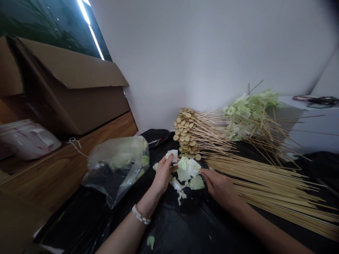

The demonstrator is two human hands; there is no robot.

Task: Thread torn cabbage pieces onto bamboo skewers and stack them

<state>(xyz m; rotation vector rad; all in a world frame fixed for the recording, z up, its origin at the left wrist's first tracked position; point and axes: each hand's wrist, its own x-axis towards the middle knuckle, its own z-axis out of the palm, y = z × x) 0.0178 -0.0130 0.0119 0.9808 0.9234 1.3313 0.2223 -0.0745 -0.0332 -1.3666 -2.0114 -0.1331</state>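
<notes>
My left hand (164,171), with a beaded bracelet on its wrist, pinches a pale cabbage piece (172,155) between thumb and fingers. Opposite it, my right hand (219,185) is closed on the end of a thin bamboo skewer, mostly hidden by the fingers. Whitish cabbage leaf (194,167) sits at the fingertips of this hand, on the skewer as far as I can see. Between and below both hands, torn cabbage pieces (196,182) lie on black plastic sheeting (180,225).
Bare bamboo skewers (275,190) lie to the right. Behind are stacked skewers with round slices (185,132) and skewers of cabbage (249,109). At left stand a clear plastic bag (119,158) of cabbage and a cardboard box (79,95). A pen (155,141) lies behind.
</notes>
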